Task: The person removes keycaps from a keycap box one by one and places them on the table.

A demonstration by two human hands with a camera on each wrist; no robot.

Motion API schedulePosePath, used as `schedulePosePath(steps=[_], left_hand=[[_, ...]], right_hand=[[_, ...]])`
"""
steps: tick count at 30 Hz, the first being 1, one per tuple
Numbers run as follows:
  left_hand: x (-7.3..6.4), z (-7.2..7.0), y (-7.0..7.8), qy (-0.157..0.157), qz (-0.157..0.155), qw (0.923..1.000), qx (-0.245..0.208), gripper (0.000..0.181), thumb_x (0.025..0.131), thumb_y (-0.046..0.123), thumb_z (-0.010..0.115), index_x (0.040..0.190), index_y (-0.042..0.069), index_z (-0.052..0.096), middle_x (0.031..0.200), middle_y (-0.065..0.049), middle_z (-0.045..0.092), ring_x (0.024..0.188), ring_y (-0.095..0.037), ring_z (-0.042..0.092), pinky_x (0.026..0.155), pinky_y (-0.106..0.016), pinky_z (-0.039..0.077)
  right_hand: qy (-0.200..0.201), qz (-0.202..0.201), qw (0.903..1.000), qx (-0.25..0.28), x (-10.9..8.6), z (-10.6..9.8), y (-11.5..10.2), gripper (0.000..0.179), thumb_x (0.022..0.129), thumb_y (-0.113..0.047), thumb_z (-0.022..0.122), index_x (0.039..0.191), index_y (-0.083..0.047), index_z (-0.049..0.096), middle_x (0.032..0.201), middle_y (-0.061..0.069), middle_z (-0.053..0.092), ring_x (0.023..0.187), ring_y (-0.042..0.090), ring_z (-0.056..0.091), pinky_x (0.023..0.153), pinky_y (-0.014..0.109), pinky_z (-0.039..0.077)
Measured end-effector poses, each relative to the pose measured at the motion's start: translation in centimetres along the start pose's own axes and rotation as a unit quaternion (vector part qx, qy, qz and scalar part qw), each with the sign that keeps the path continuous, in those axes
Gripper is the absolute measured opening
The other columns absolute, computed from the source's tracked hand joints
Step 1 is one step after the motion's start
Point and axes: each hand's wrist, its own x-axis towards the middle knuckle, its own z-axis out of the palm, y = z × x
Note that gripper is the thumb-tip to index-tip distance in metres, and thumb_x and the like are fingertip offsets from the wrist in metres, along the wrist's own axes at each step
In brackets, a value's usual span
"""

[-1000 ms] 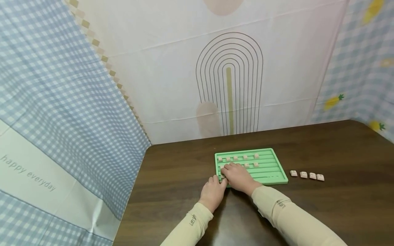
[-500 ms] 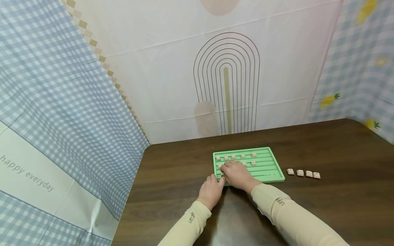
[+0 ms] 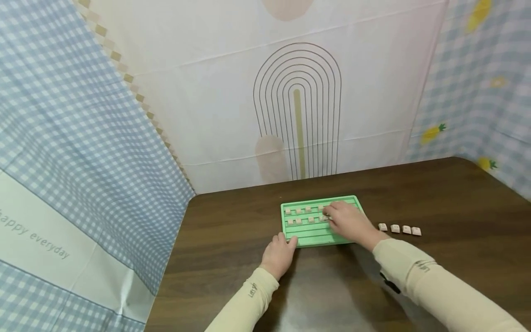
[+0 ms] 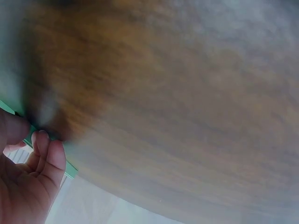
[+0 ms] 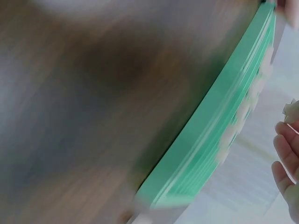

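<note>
A green tray (image 3: 309, 240) with parallel ridges lies on the dark wooden table. Small white keycaps (image 3: 311, 219) stand in its two back rows. My left hand (image 3: 279, 256) holds the tray's front left corner; in the left wrist view its thumb and fingers (image 4: 52, 161) close around the green edge. Over the tray's right half hovers my right hand (image 3: 350, 223), hiding part of the back rows. In the right wrist view its fingertips pinch a small white keycap (image 5: 288, 109) above the tray.
Several loose white keycaps (image 3: 406, 229) lie in a line on the table (image 3: 224, 240), right of the tray. Behind the table hangs a white cloth (image 3: 215, 115) with printed arches, and a blue checked cloth (image 3: 103, 138) hangs at the left.
My right hand has moved from the tray's left front to its right half, uncovering the left rows. The keycap seen earlier in the third row is gone from there. My left hand stays at the corner.
</note>
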Motion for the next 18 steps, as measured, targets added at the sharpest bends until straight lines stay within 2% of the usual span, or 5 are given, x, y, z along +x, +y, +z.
schedulePosePath(steps=[5, 9, 15, 18], left_hand=[[0.1, -0.2, -0.2, -0.005, 0.001, 1.0, -0.008, 0.011, 0.095, 0.009, 0.044, 0.088, 0.011, 0.036, 0.08, -0.008, 0.047, 0.068, -0.015, 0.05, 0.05, -0.02, 0.044], [0.2, -0.4, -0.2, -0.011, 0.0, 0.9998, -0.016, 0.012, 0.094, 0.01, 0.045, 0.088, 0.011, 0.036, 0.081, -0.008, 0.047, 0.07, -0.016, 0.05, 0.051, -0.021, 0.045], [0.1, -0.1, -0.1, -0.02, -0.002, 0.9994, -0.028, 0.008, 0.095, 0.009, 0.044, 0.09, 0.011, 0.038, 0.083, -0.009, 0.047, 0.071, -0.016, 0.05, 0.053, -0.021, 0.045], [0.1, -0.1, -0.1, -0.019, -0.004, 0.9991, -0.037, 0.008, 0.095, 0.009, 0.044, 0.09, 0.012, 0.038, 0.083, -0.009, 0.047, 0.071, -0.016, 0.05, 0.053, -0.022, 0.045]], right_hand=[[-0.022, 0.031, 0.9991, -0.02, -2.9, -1.7, 3.4, 0.015, 0.081, -0.012, 0.066, 0.096, -0.006, 0.065, 0.089, 0.007, 0.063, 0.079, 0.024, 0.059, 0.066, 0.038, 0.049], [-0.044, 0.063, 0.9967, -0.025, -5.5, -2.5, 5.2, 0.014, 0.083, -0.014, 0.065, 0.094, -0.006, 0.064, 0.085, 0.006, 0.062, 0.074, 0.022, 0.057, 0.061, 0.035, 0.047], [-0.063, 0.09, 0.9933, -0.037, -8.7, -2.4, 6.4, 0.011, 0.083, -0.015, 0.064, 0.091, -0.008, 0.064, 0.081, 0.002, 0.06, 0.072, 0.021, 0.056, 0.057, 0.034, 0.046], [-0.059, 0.084, 0.9932, -0.055, -9.6, -2.1, 6.5, 0.013, 0.081, -0.014, 0.066, 0.091, -0.006, 0.064, 0.081, 0.004, 0.06, 0.071, 0.023, 0.056, 0.057, 0.034, 0.048]])
